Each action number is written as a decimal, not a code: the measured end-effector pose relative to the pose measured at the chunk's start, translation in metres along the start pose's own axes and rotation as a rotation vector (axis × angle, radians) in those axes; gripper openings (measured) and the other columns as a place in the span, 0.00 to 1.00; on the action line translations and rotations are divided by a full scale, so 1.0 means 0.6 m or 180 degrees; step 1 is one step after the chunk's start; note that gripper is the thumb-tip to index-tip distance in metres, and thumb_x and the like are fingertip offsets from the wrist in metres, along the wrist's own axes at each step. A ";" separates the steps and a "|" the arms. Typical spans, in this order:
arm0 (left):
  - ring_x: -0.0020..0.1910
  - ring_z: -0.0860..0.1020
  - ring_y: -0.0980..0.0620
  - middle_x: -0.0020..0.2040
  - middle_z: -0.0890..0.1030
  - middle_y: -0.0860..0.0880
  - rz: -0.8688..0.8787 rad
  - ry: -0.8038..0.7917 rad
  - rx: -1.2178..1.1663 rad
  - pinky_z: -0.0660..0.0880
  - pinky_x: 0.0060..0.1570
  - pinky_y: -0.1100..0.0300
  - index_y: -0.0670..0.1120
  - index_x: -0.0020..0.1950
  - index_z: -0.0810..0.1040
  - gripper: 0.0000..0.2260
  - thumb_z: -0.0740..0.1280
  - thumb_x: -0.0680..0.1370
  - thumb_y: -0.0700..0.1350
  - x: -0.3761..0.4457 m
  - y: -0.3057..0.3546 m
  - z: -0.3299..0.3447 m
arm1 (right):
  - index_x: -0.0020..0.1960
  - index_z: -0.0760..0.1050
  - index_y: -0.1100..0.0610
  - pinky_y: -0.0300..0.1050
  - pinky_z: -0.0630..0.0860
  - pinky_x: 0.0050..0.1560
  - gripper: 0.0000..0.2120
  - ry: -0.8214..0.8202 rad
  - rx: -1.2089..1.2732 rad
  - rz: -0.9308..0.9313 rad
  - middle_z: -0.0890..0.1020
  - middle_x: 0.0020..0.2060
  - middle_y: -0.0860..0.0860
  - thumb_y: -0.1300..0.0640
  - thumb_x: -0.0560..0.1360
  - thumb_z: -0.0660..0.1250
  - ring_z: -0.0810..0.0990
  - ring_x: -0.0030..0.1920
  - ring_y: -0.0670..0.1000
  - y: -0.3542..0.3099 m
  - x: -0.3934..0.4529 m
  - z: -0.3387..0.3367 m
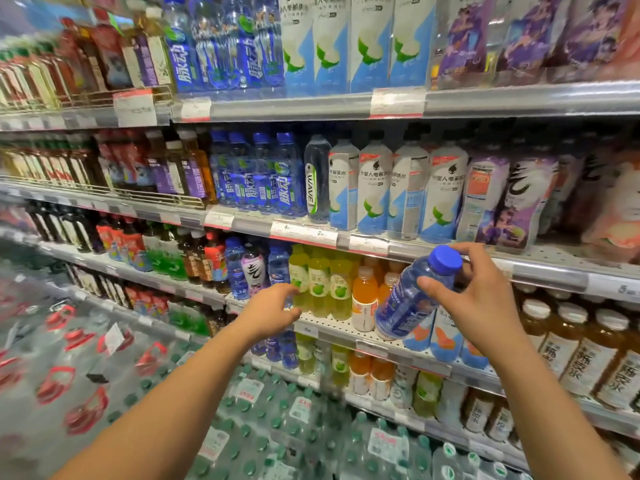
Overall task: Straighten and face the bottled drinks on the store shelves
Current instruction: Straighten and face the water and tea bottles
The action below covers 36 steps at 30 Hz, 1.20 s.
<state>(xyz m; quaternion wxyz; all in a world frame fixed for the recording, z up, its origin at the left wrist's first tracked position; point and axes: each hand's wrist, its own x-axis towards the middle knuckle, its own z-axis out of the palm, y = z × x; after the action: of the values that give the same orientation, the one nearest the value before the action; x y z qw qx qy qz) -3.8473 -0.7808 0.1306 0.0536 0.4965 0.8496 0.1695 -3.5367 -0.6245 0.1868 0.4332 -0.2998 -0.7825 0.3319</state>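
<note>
One blue-capped bottle is off the shelves, tilted with its cap up and to the right, held in front of the orange drinks. The right hand grips it around the upper body, thumb on the near side and fingers curled behind the neck. The left hand holds nothing; its fingers are loosely curled and reach toward the yellow-green apple drinks, near them, though I cannot tell whether they touch.

My guess is that this bottle belongs with its own kind. Similar blue bottles stand one shelf up and to the left, and a couple more sit left of the yellow-green row. To do it well, the person should bring the bottle upright before setting it down, turn the label outward to match its neighbours, and slide it to the shelf's front edge. The free hand could steady the adjacent bottles so none tips. The grip near the neck leaves the base free to swing, so a gentle placement seems wise.
</note>
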 end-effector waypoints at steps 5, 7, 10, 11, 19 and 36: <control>0.64 0.77 0.43 0.70 0.77 0.45 -0.0196 0.0086 -0.0110 0.74 0.60 0.52 0.48 0.74 0.71 0.24 0.68 0.79 0.50 0.066 -0.120 -0.010 | 0.57 0.71 0.43 0.59 0.80 0.56 0.23 0.0011 -0.0161 0.0068 0.83 0.52 0.43 0.52 0.70 0.80 0.83 0.54 0.50 -0.017 0.020 0.084; 0.62 0.78 0.42 0.68 0.78 0.44 -0.0225 0.0105 -0.0208 0.74 0.57 0.52 0.49 0.73 0.72 0.24 0.69 0.78 0.50 0.100 -0.164 -0.011 | 0.58 0.71 0.45 0.58 0.79 0.57 0.23 0.0036 -0.0234 0.0097 0.82 0.53 0.43 0.53 0.70 0.80 0.82 0.55 0.50 -0.022 0.029 0.118; 0.70 0.72 0.42 0.76 0.69 0.43 -0.0189 0.0244 -0.0280 0.70 0.65 0.49 0.48 0.76 0.68 0.28 0.70 0.77 0.49 0.153 -0.217 -0.011 | 0.59 0.73 0.49 0.53 0.79 0.57 0.23 0.0001 -0.0332 0.0173 0.81 0.51 0.38 0.54 0.70 0.80 0.81 0.53 0.46 -0.032 0.043 0.166; 0.74 0.68 0.42 0.79 0.64 0.43 -0.0186 0.0289 -0.0263 0.68 0.70 0.47 0.47 0.78 0.66 0.30 0.70 0.77 0.49 0.170 -0.231 -0.012 | 0.59 0.72 0.49 0.52 0.79 0.57 0.23 0.0002 -0.0354 0.0181 0.80 0.51 0.36 0.54 0.70 0.80 0.81 0.53 0.45 -0.036 0.048 0.181; 0.76 0.64 0.38 0.83 0.49 0.43 -0.0321 0.0317 -0.0232 0.69 0.69 0.43 0.44 0.82 0.51 0.37 0.67 0.79 0.48 0.271 -0.317 -0.005 | 0.59 0.72 0.47 0.39 0.77 0.51 0.23 -0.0098 -0.0487 0.0235 0.81 0.50 0.35 0.53 0.70 0.80 0.80 0.52 0.36 -0.049 0.073 0.268; 0.47 0.80 0.37 0.49 0.82 0.44 0.0003 0.0620 -0.0980 0.73 0.41 0.50 0.50 0.63 0.67 0.20 0.72 0.77 0.50 0.300 -0.328 0.020 | 0.57 0.70 0.43 0.58 0.80 0.49 0.23 -0.0408 -0.0741 -0.0063 0.83 0.47 0.43 0.39 0.67 0.75 0.82 0.46 0.51 -0.073 0.131 0.399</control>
<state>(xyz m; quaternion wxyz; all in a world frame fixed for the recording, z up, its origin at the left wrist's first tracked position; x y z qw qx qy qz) -4.0971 -0.7114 0.0663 0.0464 0.4642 0.8146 0.3448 -3.7895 -0.6534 0.1617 0.3478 -0.3186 -0.8447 0.2531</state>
